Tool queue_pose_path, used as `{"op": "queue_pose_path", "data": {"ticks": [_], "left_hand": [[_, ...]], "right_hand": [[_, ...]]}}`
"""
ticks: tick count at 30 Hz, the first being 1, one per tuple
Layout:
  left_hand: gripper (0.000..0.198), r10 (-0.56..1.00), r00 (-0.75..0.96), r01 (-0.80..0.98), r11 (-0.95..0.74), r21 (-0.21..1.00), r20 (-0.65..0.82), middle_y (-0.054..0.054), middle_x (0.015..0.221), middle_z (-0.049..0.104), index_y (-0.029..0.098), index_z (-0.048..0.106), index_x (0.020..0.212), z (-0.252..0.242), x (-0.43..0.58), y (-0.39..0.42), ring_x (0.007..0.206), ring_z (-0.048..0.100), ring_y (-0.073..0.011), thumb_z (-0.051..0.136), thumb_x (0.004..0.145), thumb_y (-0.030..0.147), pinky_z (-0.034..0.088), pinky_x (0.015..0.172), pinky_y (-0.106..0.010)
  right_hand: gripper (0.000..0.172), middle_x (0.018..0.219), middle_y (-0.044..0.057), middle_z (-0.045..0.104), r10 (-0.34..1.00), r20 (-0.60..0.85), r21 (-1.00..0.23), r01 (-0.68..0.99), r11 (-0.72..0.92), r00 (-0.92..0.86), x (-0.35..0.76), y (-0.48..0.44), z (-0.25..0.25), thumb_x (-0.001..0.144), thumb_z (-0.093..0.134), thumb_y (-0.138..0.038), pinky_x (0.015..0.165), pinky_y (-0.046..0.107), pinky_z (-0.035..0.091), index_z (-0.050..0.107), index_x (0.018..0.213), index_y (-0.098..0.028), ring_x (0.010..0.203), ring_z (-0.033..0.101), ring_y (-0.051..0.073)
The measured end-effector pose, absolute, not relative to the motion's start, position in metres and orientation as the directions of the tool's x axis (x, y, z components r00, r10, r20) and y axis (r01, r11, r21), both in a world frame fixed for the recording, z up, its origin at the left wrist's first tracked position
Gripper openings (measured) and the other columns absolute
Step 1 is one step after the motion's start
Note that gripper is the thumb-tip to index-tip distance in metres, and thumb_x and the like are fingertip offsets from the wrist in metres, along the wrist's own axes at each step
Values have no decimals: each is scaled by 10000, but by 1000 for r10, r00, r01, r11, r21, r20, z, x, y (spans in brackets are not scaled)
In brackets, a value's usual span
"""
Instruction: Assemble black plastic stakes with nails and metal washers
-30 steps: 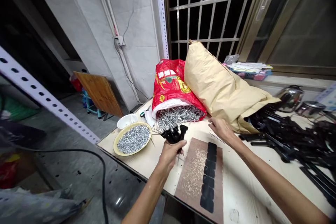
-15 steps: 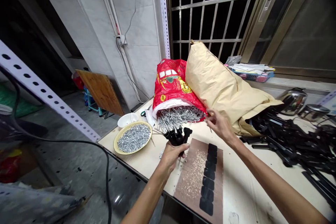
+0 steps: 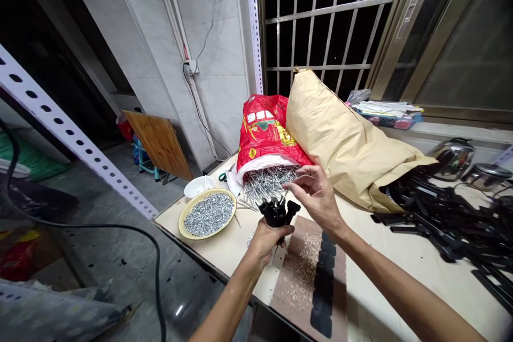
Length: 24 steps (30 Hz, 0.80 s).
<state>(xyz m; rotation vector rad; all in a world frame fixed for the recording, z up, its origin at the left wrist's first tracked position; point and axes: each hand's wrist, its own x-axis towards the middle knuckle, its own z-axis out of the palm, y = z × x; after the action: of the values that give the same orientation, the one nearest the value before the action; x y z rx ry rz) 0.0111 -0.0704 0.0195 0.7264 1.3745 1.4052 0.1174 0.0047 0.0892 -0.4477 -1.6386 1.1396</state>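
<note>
In my left hand (image 3: 269, 243) I grip a bundle of black plastic parts (image 3: 276, 212), their wider ends upward. Thin metal pins stick out below the fist. My right hand (image 3: 315, 195) is closed in a pinch just above the bundle, with what looks like a thin metal pin (image 3: 285, 195) between thumb and fingertips. Right behind both hands, a red sack (image 3: 262, 128) lies with its mouth toward me, and a heap of long metal pins (image 3: 266, 184) spills out of it.
A yellow bowl (image 3: 181, 223) of small metal pieces and a white bowl (image 3: 196, 187) stand left. A brown board (image 3: 298, 278) carries a row of black pads (image 3: 324, 272). At right lie a tan sack (image 3: 340, 139) and many black parts (image 3: 444, 224). Green-handled scissors (image 3: 223, 176) lie behind.
My right hand has moved left from beside the red sack's mouth to just above the black bundle. My left hand still grips the bundle. The view has shifted slightly.
</note>
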Motion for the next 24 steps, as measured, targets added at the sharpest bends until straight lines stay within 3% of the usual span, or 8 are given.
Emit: {"op": "queue_pose_path", "data": {"ticks": [5, 11, 13, 17, 24], "left_hand": [[223, 927, -321, -235, 119, 965, -192, 27, 596, 521, 117, 598, 729, 22, 6, -69, 452, 425, -73, 699, 530, 104, 338, 351, -190], [212, 902, -386, -244, 103, 964, -194, 28, 587, 516, 117, 588, 698, 19, -8, -77, 444, 421, -73, 727, 541, 147, 350, 363, -202], [224, 874, -452, -234, 77, 969, -179, 26, 577, 514, 117, 584, 678, 16, -14, -82, 446, 423, -78, 745, 538, 184, 352, 362, -206], [245, 836, -526, -211, 49, 976, -156, 21, 578, 512, 119, 582, 664, 15, -25, -89, 464, 429, -86, 761, 529, 216, 340, 354, -200], [235, 847, -508, -212, 54, 976, -157, 23, 571, 491, 125, 551, 631, 25, -27, -85, 456, 415, -77, 751, 541, 208, 334, 356, -194]], "right_hand": [[250, 884, 4, 610, 662, 551, -809, -130, 573, -508, 114, 0, 78, 800, 599, -270, 689, 268, 493, 461, 1006, -235, 791, 627, 150], [146, 1045, 47, 595, 544, 614, -678, -30, 734, -572, 111, 23, 70, 846, 544, -297, 875, 335, 439, 570, 967, -219, 999, 557, 180], [155, 1041, 58, 600, 590, 606, -649, 97, 755, -534, 105, 43, 63, 863, 515, -305, 844, 316, 445, 585, 956, -203, 983, 561, 178], [160, 801, 28, 632, 673, 475, -486, 468, 738, -567, 77, 76, 33, 880, 463, -240, 664, 247, 434, 606, 846, -176, 726, 587, 145], [138, 902, 91, 592, 593, 467, -282, 526, 803, -656, 18, 86, 8, 854, 450, -108, 648, 264, 382, 578, 855, -160, 800, 547, 181]]}}
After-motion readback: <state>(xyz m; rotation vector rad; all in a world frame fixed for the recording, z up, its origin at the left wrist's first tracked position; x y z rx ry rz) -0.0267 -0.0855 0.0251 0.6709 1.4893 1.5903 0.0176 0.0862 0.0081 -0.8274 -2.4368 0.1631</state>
